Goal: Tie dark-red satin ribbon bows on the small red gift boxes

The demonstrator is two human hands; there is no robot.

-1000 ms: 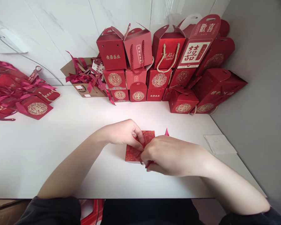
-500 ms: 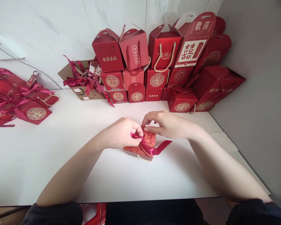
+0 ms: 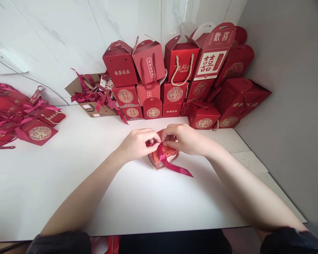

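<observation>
A small red gift box (image 3: 169, 151) with a twisted cord handle stands on the white table in front of me. A dark red satin ribbon (image 3: 172, 165) lies across its top, one long tail trailing to the right. My left hand (image 3: 141, 143) pinches the ribbon at the top of the box between thumb and fingertips. Right beside it, my right hand (image 3: 184, 138) also pinches the ribbon, thumb against forefinger. The two sets of fingertips almost meet and partly hide the knot or loop between them.
Several red gift boxes (image 3: 175, 94) are stacked against the tiled wall. A brown carton (image 3: 95, 108) full of ribbons and tags stands left of the stack. Further left, ribboned red boxes (image 3: 39, 132) sit in a heap. A grey wall (image 3: 283, 106) bounds the table on the right.
My right hand has come from the box's far edge to the ribbon and now pinches it beside my left. The box has turned and shifted slightly away. The ribbon tail hangs lower.
</observation>
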